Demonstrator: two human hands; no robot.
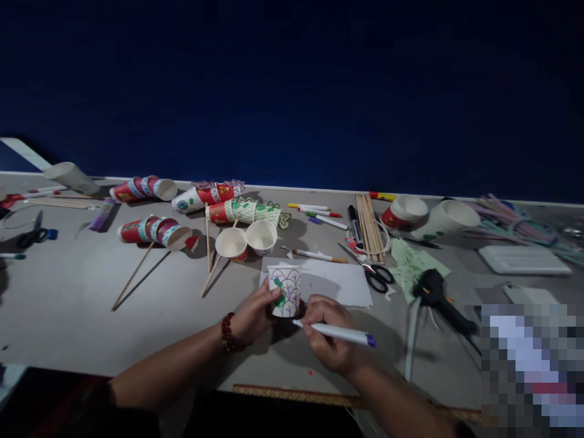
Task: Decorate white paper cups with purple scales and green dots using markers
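My left hand (253,311) is closed around the side of a white paper cup (292,291), which carries purple scale-like lines and green patches. Between the fingers of my right hand (332,336) is a white marker (343,333) with a purple end; its tip points at the cup's lower edge. Whether tip and cup touch, I cannot tell. Behind the cup lies a sheet of white paper (340,283). Two more paper cups, one red and white (232,243) and one pale (261,236), stand just beyond my left hand.
Red paper-cup figures on sticks (155,232) lie at the left and back. Several markers (319,214), wooden sticks (368,228), black-handled scissors (379,277) and a black glue gun (438,295) lie to the right. Stacked cups (406,212) stand near the dark blue wall (292,91).
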